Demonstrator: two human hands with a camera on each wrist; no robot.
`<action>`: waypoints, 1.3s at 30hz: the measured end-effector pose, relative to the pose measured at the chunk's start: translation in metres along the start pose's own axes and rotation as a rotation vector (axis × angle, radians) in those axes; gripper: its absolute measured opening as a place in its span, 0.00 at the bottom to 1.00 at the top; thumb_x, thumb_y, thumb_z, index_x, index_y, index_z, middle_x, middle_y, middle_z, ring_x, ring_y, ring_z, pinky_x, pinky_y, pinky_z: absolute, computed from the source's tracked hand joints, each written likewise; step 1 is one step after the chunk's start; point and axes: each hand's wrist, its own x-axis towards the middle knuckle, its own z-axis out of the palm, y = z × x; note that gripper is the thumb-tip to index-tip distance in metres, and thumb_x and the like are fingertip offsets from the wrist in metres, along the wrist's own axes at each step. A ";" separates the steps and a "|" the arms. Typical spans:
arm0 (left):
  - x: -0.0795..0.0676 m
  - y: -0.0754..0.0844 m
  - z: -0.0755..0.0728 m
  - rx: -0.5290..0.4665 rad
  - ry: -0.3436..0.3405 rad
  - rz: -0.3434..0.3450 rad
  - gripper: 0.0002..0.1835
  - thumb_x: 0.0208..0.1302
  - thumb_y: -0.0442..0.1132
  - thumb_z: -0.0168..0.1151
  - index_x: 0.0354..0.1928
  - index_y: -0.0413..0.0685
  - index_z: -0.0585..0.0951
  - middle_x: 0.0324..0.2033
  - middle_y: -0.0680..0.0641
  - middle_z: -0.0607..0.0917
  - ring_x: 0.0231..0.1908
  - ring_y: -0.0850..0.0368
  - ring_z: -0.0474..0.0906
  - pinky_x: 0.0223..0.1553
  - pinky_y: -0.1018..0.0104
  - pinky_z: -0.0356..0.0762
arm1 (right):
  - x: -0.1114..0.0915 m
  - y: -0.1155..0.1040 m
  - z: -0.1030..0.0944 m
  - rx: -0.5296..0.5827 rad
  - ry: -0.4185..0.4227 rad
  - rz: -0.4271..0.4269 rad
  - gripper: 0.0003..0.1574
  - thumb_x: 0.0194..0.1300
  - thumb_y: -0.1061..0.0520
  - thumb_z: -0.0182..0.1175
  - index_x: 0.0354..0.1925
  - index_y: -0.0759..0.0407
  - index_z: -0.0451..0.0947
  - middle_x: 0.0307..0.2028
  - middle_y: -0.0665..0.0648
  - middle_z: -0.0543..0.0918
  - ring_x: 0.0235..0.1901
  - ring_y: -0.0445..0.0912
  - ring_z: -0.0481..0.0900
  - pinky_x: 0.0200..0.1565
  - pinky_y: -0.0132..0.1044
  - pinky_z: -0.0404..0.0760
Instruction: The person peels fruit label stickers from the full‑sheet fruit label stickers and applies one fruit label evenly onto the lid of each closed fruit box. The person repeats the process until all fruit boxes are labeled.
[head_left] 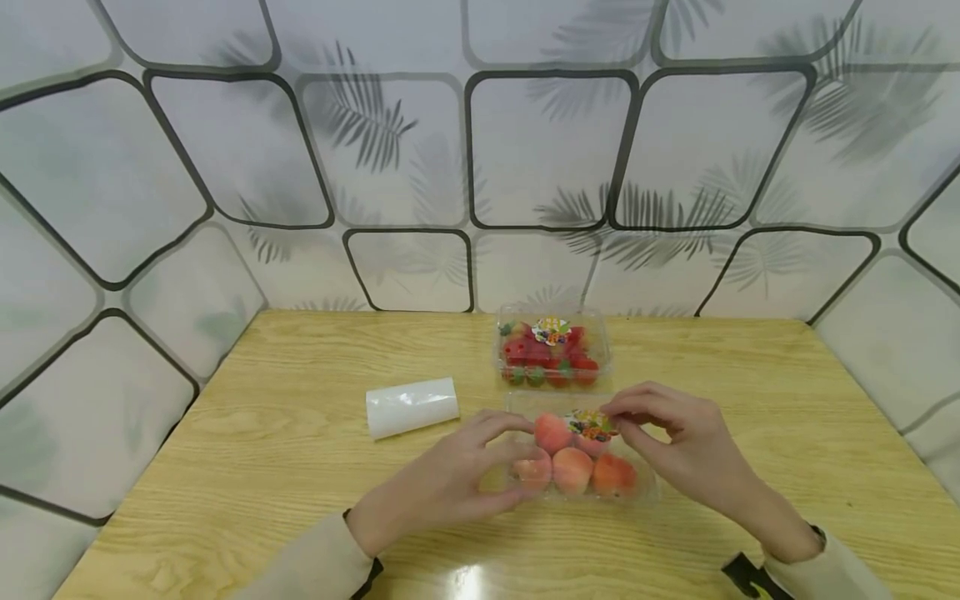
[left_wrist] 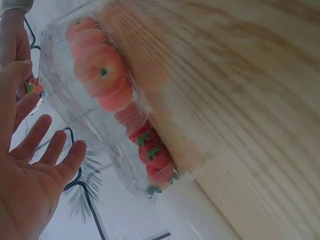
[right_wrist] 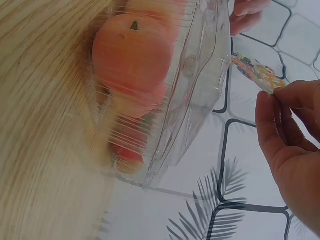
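A clear plastic box of several pinkish-orange fruits that look like peaches rests on the table before me. Above its lid, my right hand pinches the edge of a colourful fruit-print sticker between thumb and fingertips. The sticker stands tilted off the lid in the right wrist view; whether its far end touches the lid I cannot tell. My left hand is at the box's left side, fingers spread and loosely bent, holding nothing. Its palm and fingers show in the left wrist view; contact with the box is unclear.
Behind the peach box stands a second clear box of strawberries with a similar sticker on its lid. To the left lies a white roll. The wooden table meets a patterned fabric backdrop at its far edge.
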 end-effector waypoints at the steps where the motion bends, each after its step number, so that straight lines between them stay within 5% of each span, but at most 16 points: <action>1: 0.002 0.000 0.001 0.009 0.004 0.013 0.16 0.67 0.45 0.70 0.55 0.54 0.82 0.60 0.49 0.79 0.63 0.55 0.75 0.65 0.65 0.75 | 0.000 0.001 0.000 0.009 -0.002 0.006 0.25 0.50 0.82 0.69 0.41 0.59 0.87 0.37 0.53 0.88 0.38 0.34 0.86 0.43 0.21 0.83; 7: 0.008 -0.003 0.005 0.026 -0.016 0.033 0.14 0.66 0.42 0.71 0.52 0.51 0.84 0.59 0.47 0.82 0.63 0.54 0.76 0.67 0.65 0.75 | -0.001 0.003 -0.001 0.076 -0.011 0.035 0.25 0.52 0.83 0.67 0.43 0.59 0.86 0.38 0.53 0.88 0.37 0.36 0.87 0.41 0.24 0.85; 14: 0.009 -0.005 0.006 -0.013 -0.075 -0.018 0.12 0.67 0.42 0.69 0.50 0.50 0.84 0.57 0.49 0.84 0.62 0.56 0.76 0.66 0.68 0.74 | -0.001 0.006 0.001 0.139 -0.010 0.057 0.25 0.54 0.83 0.65 0.44 0.61 0.86 0.39 0.54 0.88 0.40 0.36 0.87 0.41 0.26 0.86; 39: 0.004 -0.006 0.002 0.016 -0.056 -0.013 0.12 0.68 0.40 0.68 0.52 0.52 0.83 0.56 0.52 0.84 0.60 0.58 0.77 0.64 0.69 0.76 | 0.005 0.010 0.013 0.243 -0.092 0.222 0.16 0.65 0.75 0.63 0.45 0.60 0.86 0.40 0.58 0.89 0.37 0.37 0.87 0.38 0.31 0.88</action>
